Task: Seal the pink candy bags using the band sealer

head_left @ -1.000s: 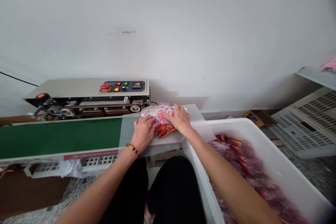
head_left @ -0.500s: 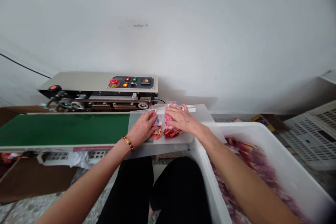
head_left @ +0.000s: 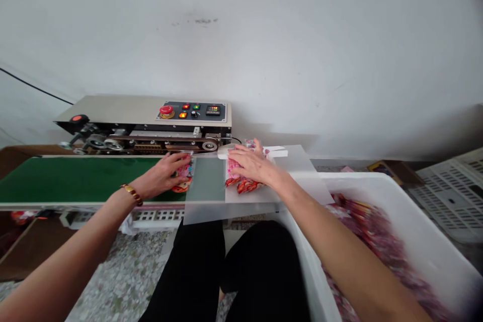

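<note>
Against pale wall (head_left: 302,60), far left: machine (head_left: 124,110). Nearer: green belt (head_left: 94,176), printed packet (head_left: 184,171) on visible right end beneath left hand (head_left: 159,176), fingers spread; grip or mere pressure, cannot tell. Further right: translucent sheet (head_left: 206,181), more packets (head_left: 248,186) beneath right hand (head_left: 254,165), fingers wide. Near right: white bin (head_left: 392,201). Apparent step: feeding packets onto belt. Probably next: align packet top with machine, then release.

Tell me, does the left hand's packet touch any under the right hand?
Apart: the head view shows translucent sheet between the left packet and the right packets.
</note>
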The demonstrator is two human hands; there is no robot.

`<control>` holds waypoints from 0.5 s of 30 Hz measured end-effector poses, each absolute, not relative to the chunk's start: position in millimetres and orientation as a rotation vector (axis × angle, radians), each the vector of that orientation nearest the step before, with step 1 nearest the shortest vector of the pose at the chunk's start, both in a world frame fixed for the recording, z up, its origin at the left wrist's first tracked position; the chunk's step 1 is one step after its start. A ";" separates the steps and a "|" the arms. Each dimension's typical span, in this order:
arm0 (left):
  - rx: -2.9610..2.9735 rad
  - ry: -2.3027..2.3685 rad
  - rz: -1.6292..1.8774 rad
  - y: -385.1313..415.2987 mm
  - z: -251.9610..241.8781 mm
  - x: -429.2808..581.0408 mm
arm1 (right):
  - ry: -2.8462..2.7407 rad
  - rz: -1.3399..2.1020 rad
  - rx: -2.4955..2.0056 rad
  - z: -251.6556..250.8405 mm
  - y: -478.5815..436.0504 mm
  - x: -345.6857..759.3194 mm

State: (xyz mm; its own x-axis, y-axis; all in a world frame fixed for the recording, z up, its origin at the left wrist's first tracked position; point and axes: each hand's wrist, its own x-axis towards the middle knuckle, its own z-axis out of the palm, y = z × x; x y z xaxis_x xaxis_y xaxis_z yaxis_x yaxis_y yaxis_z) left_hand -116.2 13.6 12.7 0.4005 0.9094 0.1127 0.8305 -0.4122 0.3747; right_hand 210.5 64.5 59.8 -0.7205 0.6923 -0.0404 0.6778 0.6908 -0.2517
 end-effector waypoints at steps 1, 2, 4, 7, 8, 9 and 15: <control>2.414 1.601 0.450 13.2 15.0 -116.7 | -2.819 0.389 -1.143 59.8 64.2 209.3; 2.425 1.658 0.480 12.8 17.1 -111.3 | -2.790 0.381 -1.141 59.5 63.6 209.6; 2.438 1.666 0.584 12.3 19.3 -83.9 | -2.714 0.345 -1.151 57.9 61.7 214.1; 2.455 1.441 0.719 12.7 16.7 -21.8 | -2.672 0.281 -1.181 54.3 58.1 225.2; 2.464 1.395 0.739 13.0 14.7 -3.5 | -2.685 0.266 -1.189 53.0 56.8 228.4; 2.473 1.370 0.749 13.2 12.3 10.7 | -2.703 0.253 -1.194 51.6 55.5 230.8; 2.554 1.345 0.652 14.5 3.8 6.7 | -2.708 0.184 -1.180 43.4 46.1 230.8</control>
